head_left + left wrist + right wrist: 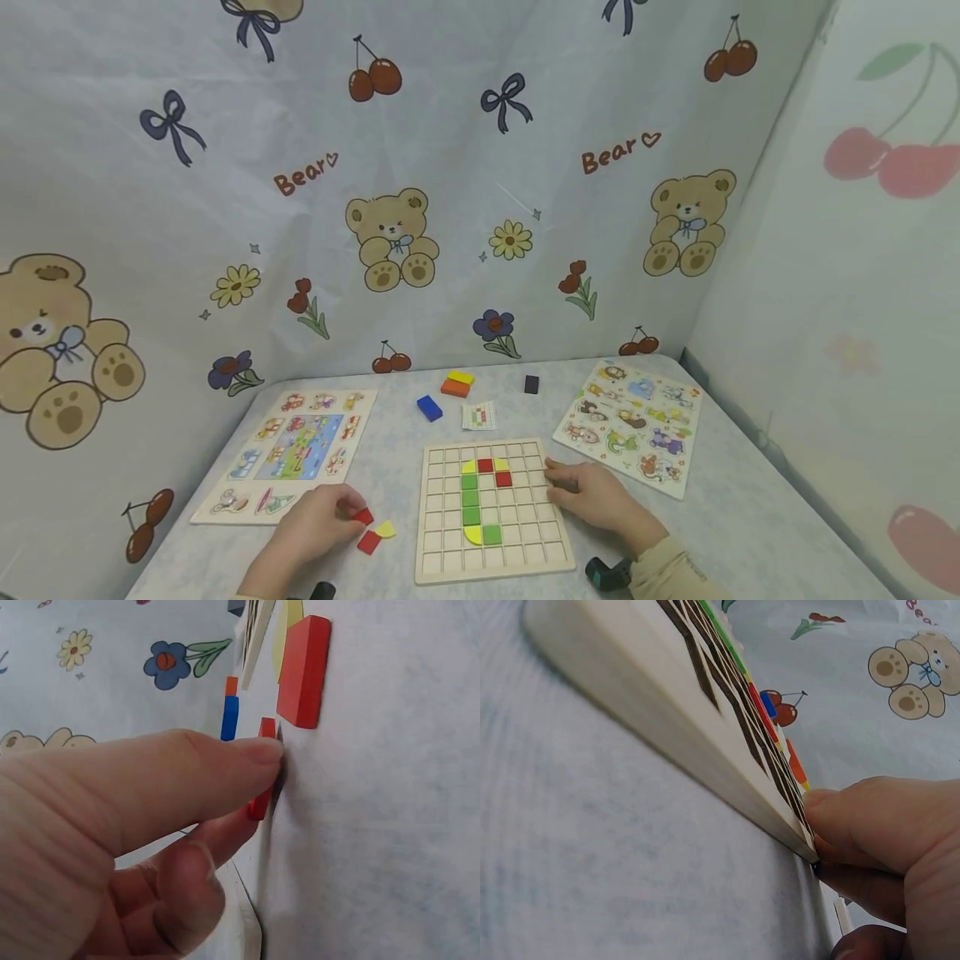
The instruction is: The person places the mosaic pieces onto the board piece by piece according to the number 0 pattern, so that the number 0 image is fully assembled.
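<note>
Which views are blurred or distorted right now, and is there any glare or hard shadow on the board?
Head view: sharp, evenly lit, no glare on the grid board, wide-angle bending at the edges. Left wrist view: left hand looms large and soft; red tile casts a thin shadow. Right wrist view: board edge close and blurred beside the right hand.

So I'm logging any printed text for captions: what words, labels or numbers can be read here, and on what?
"Bear" with a small heart: printed twice on the backdrop cloth, again near.
Pattern card: coloured squares only, anything else too small to read.
Left picture puzzle and right picture puzzle: pictures; any lettering too small to tell.
Grid board: no text.
</note>
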The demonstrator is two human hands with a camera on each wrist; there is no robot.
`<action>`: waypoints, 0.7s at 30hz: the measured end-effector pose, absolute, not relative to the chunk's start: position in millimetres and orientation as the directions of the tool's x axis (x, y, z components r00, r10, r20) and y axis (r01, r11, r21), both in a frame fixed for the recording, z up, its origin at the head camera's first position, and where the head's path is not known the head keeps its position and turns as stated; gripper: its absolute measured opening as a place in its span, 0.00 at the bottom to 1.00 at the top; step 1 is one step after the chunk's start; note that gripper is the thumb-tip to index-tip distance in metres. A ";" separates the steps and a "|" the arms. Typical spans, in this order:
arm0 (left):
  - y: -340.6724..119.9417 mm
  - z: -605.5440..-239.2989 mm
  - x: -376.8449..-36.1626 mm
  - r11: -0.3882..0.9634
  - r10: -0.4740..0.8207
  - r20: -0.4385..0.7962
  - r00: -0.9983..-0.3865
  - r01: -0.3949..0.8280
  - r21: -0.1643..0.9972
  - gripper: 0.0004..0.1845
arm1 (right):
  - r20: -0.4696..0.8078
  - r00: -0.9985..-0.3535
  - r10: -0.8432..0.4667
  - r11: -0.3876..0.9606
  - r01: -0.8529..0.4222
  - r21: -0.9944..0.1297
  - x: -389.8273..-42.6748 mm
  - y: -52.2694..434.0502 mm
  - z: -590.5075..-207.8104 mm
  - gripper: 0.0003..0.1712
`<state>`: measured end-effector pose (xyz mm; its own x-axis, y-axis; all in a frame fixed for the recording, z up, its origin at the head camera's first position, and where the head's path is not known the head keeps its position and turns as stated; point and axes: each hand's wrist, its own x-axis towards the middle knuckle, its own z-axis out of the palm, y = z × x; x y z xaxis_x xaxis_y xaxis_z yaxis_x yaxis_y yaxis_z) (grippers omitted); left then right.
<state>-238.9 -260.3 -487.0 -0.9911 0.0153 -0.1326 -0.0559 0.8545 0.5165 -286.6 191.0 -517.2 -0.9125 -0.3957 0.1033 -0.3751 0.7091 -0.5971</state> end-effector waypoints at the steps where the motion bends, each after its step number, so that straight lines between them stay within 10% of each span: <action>1: -259.6 -486.3 -238.7 0.857 0.009 -0.125 -0.992 -0.057 0.513 0.13 | 0.101 -0.913 -0.396 0.712 -0.375 -0.594 -287.1 191.2 -518.0 0.23; 21: -147.7 -478.0 -263.4 0.768 0.305 -0.004 -0.952 0.244 0.592 0.11 | 0.094 -0.908 -0.408 0.700 -0.378 -0.606 -288.8 193.3 -519.2 0.23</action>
<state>-263.4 -147.7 -478.0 -0.9523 0.3053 -0.0039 0.2439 0.7685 0.5916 -288.8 193.3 -519.2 -0.9079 -0.4084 0.0944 -0.3778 0.7000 -0.6061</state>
